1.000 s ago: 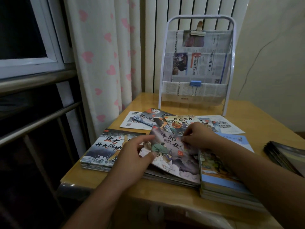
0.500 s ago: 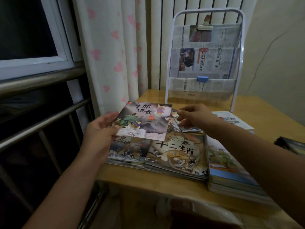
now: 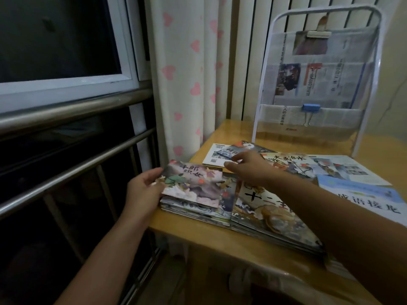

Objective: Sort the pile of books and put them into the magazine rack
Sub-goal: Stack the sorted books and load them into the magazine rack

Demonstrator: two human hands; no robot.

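Glossy paper covers gleam on the spread picture books (image 3: 271, 208); smooth yellowish wooden table (image 3: 193, 230) beneath. Matt newsprint fills the white painted metal magazine rack (image 3: 262, 84). Soft heart-print cloth curtain (image 3: 185, 73), brushed steel rails (image 3: 72, 111).

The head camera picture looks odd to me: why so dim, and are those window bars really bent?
Head view: dim room light, dark window, no glare; the wide-angle lens bows the rails and the magazine rack; book titles stay readable, the right hand is slightly soft.
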